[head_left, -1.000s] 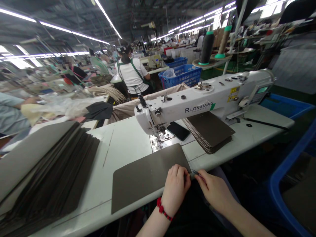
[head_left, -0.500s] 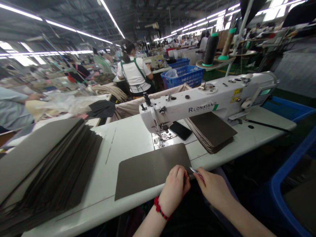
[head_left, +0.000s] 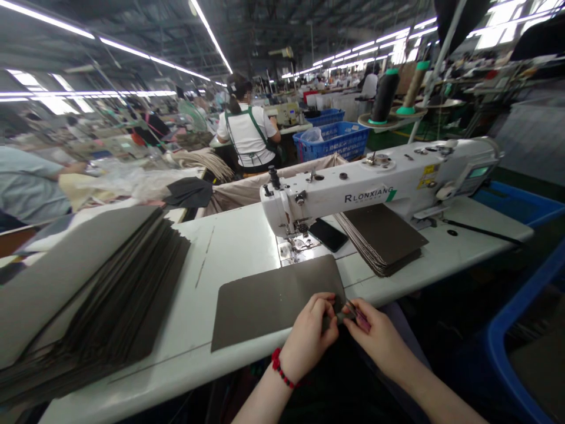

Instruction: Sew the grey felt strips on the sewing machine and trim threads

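A flat grey-brown panel (head_left: 273,306) with rounded corners lies at the front of the sewing table. My left hand (head_left: 311,327), with a red and black bracelet at its wrist, is closed on the panel's near right corner, which bends up between the fingers. Beside it, almost touching, my right hand (head_left: 371,330) is closed round a small pointed metal tool (head_left: 362,319) with a pinkish handle. The tool's tip is at the panel's edge, partly covered by fingers. Behind the panel stands the white sewing machine (head_left: 344,188), its needle area just beyond the panel's far edge.
A tall stack of similar panels (head_left: 128,294) fills the table's left side. A smaller stack (head_left: 384,235) and a black phone (head_left: 329,234) lie beneath the machine arm. Thread cones (head_left: 385,97) stand behind. A blue bin (head_left: 498,353) is at right; a co-worker (head_left: 249,132) sits ahead.
My right hand has moved in against the left at the panel's corner, and the tool has turned so its pink handle shows. The corner now bends up. The whole view has shifted slightly.
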`<state>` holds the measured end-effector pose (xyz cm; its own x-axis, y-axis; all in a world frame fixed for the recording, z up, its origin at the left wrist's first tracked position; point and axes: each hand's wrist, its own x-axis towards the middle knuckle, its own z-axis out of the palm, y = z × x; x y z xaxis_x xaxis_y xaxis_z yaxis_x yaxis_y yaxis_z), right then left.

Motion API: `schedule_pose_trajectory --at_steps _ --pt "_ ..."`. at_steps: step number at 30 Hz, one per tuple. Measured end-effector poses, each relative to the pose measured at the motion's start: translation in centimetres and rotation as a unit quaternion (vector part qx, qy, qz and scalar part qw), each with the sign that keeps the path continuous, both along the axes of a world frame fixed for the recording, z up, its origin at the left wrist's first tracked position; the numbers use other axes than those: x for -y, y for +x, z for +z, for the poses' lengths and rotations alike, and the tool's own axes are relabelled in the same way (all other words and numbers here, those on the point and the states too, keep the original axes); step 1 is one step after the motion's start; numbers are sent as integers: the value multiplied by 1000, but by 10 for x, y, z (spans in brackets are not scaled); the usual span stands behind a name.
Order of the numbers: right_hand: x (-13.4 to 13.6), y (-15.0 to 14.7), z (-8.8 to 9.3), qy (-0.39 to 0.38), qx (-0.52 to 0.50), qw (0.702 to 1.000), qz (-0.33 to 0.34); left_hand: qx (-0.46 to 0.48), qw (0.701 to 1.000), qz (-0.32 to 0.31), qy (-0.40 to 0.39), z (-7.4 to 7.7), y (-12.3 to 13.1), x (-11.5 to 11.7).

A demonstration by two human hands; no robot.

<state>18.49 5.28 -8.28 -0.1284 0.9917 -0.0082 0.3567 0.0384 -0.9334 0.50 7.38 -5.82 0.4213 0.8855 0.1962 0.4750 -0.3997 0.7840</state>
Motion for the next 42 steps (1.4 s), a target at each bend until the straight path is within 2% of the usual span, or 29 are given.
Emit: schedule_pose_trajectory --at_steps 3,7,10,12,14,16,19,20,22,25,27,29,31,34,37,40,42 --pt "-5 -9 -9 -1 -22 1000 21 14 1000 7 -9 0 -1 1" --pt "-7 -13 -10 -5 0 1000 6 9 1000 11 2 -5 0 1" --pt "-11 -1 -4 -12 -9 1000 -13 4 1000 6 11 -7 0 0" --pt "-14 18 0 -11 6 999 -45 9 1000 -1 10 -7 -2 -1" --pt "-18 45 3 -11 48 996 -68 20 1000 -8 1 -5 -3 -1" --pt "-19 71 4 -36 133 989 -51 34 999 -10 -14 -3 -4 -1" --pt "-13 89 5 -55 290 954 -46 61 998 -4 -35 0 -6 -2" --pt "-10 87 6 -36 315 946 -61 72 997 -4 -40 2 -7 -2" --pt "-5 73 9 32 302 950 -74 91 995 -22 -45 7 -11 -1" --pt "-3 42 10 105 256 961 -4 99 989 -100 -55 19 -22 6" --pt "-5 27 9 124 291 948 48 83 985 -142 -57 26 -35 13" --pt "-11 21 6 141 333 930 72 42 990 -128 -41 30 -55 19" --pt "-17 21 4 153 336 926 81 -23 998 -66 -5 29 -81 24" --pt "-26 27 7 152 275 946 81 -153 986 40 49 20 -129 25" --pt "-32 32 22 148 166 972 79 -249 963 81 62 8 -173 25" --pt "-36 35 44 116 85 988 60 -238 966 78 58 4 -199 25" --pt "-39 37 58 95 77 992 26 -167 981 86 44 9 -203 25"
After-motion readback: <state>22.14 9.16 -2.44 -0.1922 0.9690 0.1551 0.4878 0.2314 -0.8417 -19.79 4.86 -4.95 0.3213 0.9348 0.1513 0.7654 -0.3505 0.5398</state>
